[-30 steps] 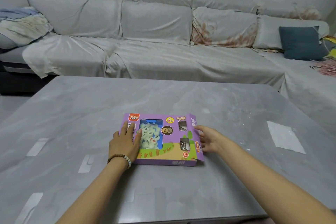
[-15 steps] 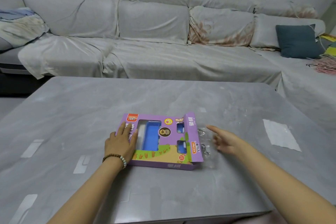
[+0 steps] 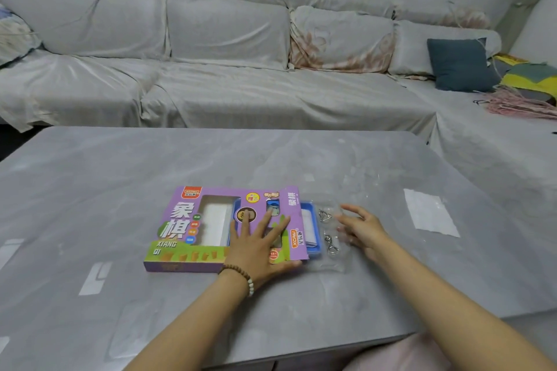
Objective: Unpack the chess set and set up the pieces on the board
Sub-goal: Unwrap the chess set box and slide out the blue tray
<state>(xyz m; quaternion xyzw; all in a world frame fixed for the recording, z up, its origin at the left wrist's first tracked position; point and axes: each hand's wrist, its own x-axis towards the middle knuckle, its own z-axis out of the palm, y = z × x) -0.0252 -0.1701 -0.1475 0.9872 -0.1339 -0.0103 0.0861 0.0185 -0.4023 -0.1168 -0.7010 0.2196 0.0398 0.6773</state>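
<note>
A purple chess set box (image 3: 193, 229) lies flat on the grey table (image 3: 150, 166). My left hand (image 3: 259, 241) presses flat on the box's right half, fingers spread. A blue inner tray (image 3: 310, 229) sticks out of the box's right end, joined to a clear plastic insert (image 3: 331, 232) holding two metal ring puzzles (image 3: 327, 215). My right hand (image 3: 361, 226) hovers at the insert's right edge, fingers relaxed and spread; whether it touches the plastic is unclear. Through the box window only white packing shows; the pieces are hidden.
A white paper sheet (image 3: 429, 212) lies on the table to the right. Pale tape strips (image 3: 95, 277) mark the table's left side. A covered sofa (image 3: 226, 69) runs behind, with a dark teal cushion (image 3: 459, 65) and coloured cloths at the far right.
The blue tray with its clear insert slid further out of the box's right end. My left hand moved from the box's left side to its right half. My right hand stays beside the insert.
</note>
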